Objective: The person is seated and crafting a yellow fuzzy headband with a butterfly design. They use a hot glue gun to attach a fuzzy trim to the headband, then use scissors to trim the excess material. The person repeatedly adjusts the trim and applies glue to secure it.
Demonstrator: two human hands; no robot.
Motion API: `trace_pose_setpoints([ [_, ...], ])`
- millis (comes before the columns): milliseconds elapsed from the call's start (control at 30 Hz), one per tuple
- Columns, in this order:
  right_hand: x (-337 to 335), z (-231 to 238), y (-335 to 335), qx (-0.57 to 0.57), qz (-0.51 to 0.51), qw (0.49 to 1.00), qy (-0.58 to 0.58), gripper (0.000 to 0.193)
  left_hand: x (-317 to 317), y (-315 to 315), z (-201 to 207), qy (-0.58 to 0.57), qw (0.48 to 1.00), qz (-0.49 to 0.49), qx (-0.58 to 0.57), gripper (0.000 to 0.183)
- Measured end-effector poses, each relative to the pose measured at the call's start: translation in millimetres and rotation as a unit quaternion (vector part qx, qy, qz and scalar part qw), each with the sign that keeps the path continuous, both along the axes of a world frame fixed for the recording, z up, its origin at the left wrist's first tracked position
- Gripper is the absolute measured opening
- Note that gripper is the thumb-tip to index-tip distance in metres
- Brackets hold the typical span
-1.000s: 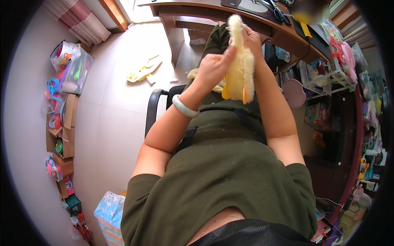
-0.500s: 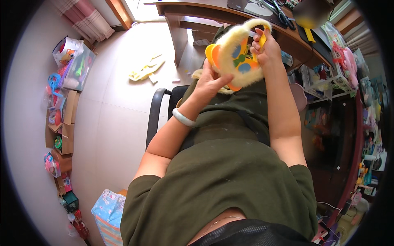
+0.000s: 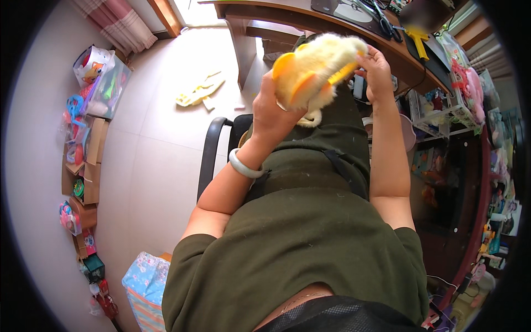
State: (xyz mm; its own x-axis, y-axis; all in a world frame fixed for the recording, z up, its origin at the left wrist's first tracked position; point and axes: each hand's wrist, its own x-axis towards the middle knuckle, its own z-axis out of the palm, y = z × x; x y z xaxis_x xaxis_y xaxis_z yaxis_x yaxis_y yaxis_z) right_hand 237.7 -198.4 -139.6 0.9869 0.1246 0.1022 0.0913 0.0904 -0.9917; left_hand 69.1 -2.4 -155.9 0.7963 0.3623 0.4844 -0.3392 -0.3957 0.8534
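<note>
A fluffy pale-yellow plush piece with orange and yellow patches is held up over my lap, tilted so its fur faces me. My left hand grips its left end, the fingers partly hidden behind it. At the other end my right hand pinches the fluffy edge beside a yellow strip. A second fluffy pale part shows just below, near my lap; whether it joins the held piece I cannot tell.
Ahead is a brown desk with scissors and a yellow gun-shaped tool. A black chair armrest stands at my left. Yellow cloth lies on the floor. Cardboard boxes line the wall, and a white rack is at right.
The plush piece has been turned over, so its blue and green patches no longer show and its loop is seen nearly edge-on. My right hand has shifted right and slightly down.
</note>
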Motion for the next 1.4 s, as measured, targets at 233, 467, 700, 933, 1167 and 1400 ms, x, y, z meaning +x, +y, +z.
trace_pose_setpoints([
  [233,-50,6,10,-0.119,0.017,0.942,-0.312,0.067,2,6,-10,-0.149,0.974,0.035,0.170,0.063],
  [467,-81,-9,-7,-0.089,-0.028,0.963,-0.251,0.030,-1,-4,-8,-0.128,0.984,0.018,0.125,0.053],
  [700,-110,7,4,-0.324,0.139,0.907,-0.231,0.050,9,6,-9,0.089,0.814,-0.242,-0.521,0.041],
  [933,-111,8,0,-0.392,0.087,0.886,-0.233,0.047,6,0,-8,0.069,0.789,-0.323,-0.519,0.047],
  [1167,-111,9,-1,-0.370,0.078,0.900,-0.217,0.045,9,-1,-15,0.098,0.814,-0.331,-0.467,0.054],
  [1400,-101,19,2,-0.361,0.166,0.916,-0.057,0.036,10,-5,-21,0.124,0.793,-0.340,-0.490,0.046],
])
